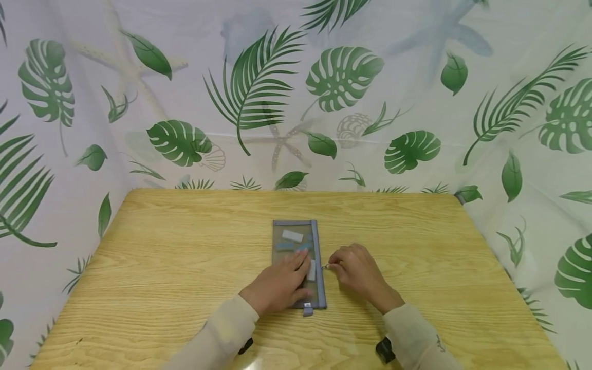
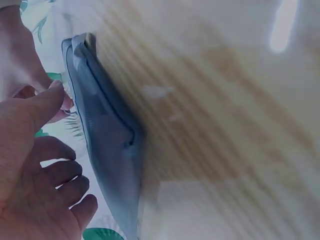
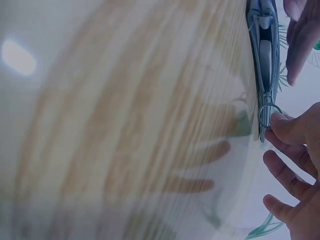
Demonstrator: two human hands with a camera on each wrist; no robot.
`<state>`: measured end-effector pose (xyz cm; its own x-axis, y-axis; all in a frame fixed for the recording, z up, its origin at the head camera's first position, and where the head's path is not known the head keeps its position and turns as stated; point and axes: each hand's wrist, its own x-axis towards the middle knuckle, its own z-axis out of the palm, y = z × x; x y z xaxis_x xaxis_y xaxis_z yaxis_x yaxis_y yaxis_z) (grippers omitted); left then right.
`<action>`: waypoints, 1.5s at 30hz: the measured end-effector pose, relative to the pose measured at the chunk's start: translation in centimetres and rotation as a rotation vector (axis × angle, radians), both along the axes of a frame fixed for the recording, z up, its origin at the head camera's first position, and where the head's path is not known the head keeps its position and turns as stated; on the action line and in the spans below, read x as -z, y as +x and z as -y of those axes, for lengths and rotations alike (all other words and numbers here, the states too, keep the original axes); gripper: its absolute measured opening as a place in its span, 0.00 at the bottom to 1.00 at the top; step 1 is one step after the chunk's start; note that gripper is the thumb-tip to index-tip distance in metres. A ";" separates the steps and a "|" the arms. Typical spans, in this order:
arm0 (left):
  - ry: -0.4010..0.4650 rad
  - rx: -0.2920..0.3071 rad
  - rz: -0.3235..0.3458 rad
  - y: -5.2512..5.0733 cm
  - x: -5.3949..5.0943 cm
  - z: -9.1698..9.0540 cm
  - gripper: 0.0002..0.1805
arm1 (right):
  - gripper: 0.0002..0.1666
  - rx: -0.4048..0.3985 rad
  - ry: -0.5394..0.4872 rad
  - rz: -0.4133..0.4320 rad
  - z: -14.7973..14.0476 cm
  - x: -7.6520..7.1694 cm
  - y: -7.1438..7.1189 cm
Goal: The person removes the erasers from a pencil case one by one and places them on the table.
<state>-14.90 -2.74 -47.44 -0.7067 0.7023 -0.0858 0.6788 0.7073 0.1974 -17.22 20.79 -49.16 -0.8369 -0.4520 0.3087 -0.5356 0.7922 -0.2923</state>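
Beneath the left hand [image 1: 279, 282], with fingers extended and thumb apart, found mesh pouch [image 1: 316, 246] flat on desk [image 1: 185, 257], apparently held against sliding; at the right hand [image 1: 358, 268], noted pull ring [image 1: 326, 266] pinched between thumb and finger, probably for firm purchase.

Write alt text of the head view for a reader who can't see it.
A left hand rests on a see-through pouch on a wooden table, while the right hand pinches a small ring at its right edge. White pieces and blue pieces show inside; leaf-print cloth hangs behind.
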 end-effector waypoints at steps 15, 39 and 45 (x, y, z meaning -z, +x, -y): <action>-0.050 -0.076 0.066 -1.7 1.4 -0.5 0.45 | 0.04 0.000 -0.010 0.019 -0.1 0.3 0.4; -0.060 -0.105 0.092 -1.6 1.2 -0.9 0.48 | 0.05 0.042 -0.032 0.016 -0.3 0.5 0.4; -0.057 -0.099 0.075 -1.6 1.2 -1.0 0.48 | 0.07 0.042 -0.033 -0.026 -0.1 0.5 0.2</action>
